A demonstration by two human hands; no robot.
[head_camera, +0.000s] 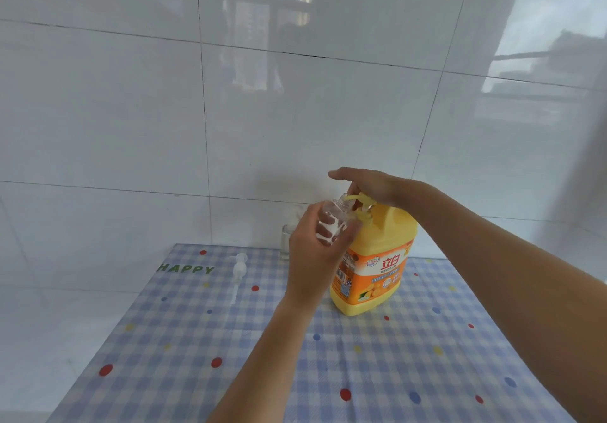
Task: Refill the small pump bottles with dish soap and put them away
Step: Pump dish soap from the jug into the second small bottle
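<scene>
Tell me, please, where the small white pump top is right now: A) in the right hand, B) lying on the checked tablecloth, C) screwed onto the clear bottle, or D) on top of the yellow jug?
B: the white pump top lies on the checked tablecloth, left of the dish soap jug, while the left hand holds the clear bottle with its neck open.

Single head-worn wide-angle view: looks forward and down from the desk's (394, 373) 6 o'clock edge toward the tiled wall (295, 94) at 12 o'clock. Close range; left hand (315, 251) and right hand (371, 186) near centre.
</scene>
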